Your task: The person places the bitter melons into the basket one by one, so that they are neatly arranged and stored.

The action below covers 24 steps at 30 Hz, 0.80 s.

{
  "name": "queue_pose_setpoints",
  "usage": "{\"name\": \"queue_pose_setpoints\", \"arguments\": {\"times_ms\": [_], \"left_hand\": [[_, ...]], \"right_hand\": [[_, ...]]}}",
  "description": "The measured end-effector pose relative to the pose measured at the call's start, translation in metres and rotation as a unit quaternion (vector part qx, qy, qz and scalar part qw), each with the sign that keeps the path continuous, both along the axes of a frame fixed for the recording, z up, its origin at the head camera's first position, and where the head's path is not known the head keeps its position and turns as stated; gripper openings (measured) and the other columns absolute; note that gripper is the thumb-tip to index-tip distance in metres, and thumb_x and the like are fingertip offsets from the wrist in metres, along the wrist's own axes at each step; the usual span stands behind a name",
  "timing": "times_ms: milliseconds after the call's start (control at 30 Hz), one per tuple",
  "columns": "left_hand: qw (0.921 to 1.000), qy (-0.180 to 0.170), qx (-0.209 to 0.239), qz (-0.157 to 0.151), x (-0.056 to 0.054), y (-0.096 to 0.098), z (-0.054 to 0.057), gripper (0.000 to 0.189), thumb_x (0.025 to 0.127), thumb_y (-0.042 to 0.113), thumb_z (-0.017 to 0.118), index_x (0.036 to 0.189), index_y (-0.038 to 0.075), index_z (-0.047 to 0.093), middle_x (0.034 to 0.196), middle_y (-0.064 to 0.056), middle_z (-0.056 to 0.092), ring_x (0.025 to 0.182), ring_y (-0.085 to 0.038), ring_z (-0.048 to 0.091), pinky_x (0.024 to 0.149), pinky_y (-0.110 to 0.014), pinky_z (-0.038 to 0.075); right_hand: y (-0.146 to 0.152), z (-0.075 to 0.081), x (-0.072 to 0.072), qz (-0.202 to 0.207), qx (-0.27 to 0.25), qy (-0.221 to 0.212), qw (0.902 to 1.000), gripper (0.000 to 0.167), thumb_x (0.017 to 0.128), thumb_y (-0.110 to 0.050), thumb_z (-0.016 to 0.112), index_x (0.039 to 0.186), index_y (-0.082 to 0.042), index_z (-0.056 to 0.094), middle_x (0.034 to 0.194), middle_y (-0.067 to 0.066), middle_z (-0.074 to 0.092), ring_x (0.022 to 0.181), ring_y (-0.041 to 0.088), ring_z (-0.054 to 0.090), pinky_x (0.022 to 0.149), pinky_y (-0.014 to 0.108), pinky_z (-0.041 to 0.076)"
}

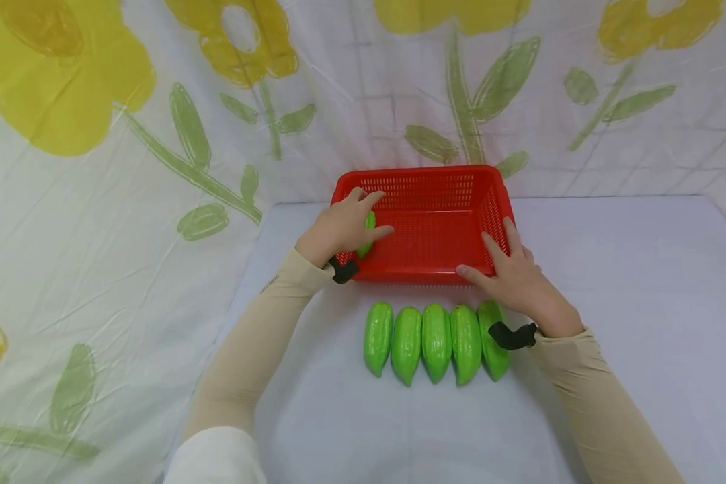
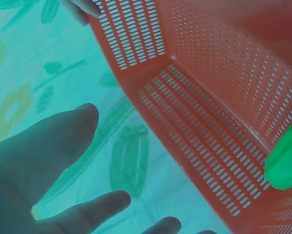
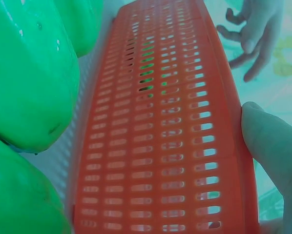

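Observation:
A red plastic basket with slotted walls stands on the table. One glossy green, plump banana-like fruit lies inside it at the left, partly hidden by my left hand. That hand hovers over the basket's left side with fingers spread, holding nothing. In the left wrist view, the fruit rests low in the basket, apart from the fingers. My right hand is at the front right corner, fingers spread over the right rim. Its thumb touches the front rim.
Several more green fruits lie side by side in a row in front of the basket, the rightmost partly under the right wrist's black strap. The white table ends at a flower-printed curtain behind and to the left.

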<state>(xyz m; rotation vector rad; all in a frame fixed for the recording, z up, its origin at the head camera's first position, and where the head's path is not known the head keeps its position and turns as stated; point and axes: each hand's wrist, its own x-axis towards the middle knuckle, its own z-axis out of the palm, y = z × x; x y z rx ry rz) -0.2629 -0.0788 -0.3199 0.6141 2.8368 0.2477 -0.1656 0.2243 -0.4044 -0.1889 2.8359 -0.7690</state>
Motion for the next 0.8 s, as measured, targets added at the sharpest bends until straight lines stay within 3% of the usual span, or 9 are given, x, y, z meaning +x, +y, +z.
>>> {"name": "queue_pose_setpoints", "arguments": {"times_ms": [167, 533, 800], "left_hand": [[0.9998, 0.015, 0.011, -0.009, 0.012, -0.003, 0.002, 0.081, 0.099, 0.056, 0.062, 0.165, 0.021, 0.031, 0.159, -0.015, 0.038, 0.096, -0.026, 0.068, 0.095, -0.046, 0.057], [0.9984, 0.034, 0.038, -0.026, 0.043, -0.013, 0.0, 0.079, 0.099, 0.053, 0.063, 0.164, 0.02, 0.033, 0.158, -0.014, 0.039, 0.078, -0.021, 0.067, 0.075, -0.04, 0.061], [0.9972, 0.037, 0.057, -0.031, 0.063, -0.022, -0.012, 0.078, 0.098, 0.053, 0.065, 0.163, 0.02, 0.036, 0.16, -0.015, 0.038, 0.079, -0.023, 0.069, 0.078, -0.042, 0.061]], "right_hand": [[-0.001, 0.0, 0.0, 0.0, -0.001, -0.002, 1.0, 0.103, 0.098, -0.071, 0.049, 0.168, -0.007, 0.009, 0.171, 0.017, -0.024, 0.144, 0.066, 0.018, 0.097, 0.082, 0.041], [-0.001, 0.002, 0.0, 0.0, -0.007, -0.007, 1.0, 0.103, 0.098, -0.071, 0.05, 0.167, -0.006, 0.01, 0.171, 0.017, -0.025, 0.145, 0.065, 0.017, 0.098, 0.082, 0.04], [-0.002, 0.002, 0.0, 0.0, -0.008, -0.007, 0.9999, 0.102, 0.098, -0.071, 0.049, 0.167, -0.006, 0.011, 0.171, 0.016, -0.026, 0.146, 0.065, 0.017, 0.099, 0.083, 0.038]]}}
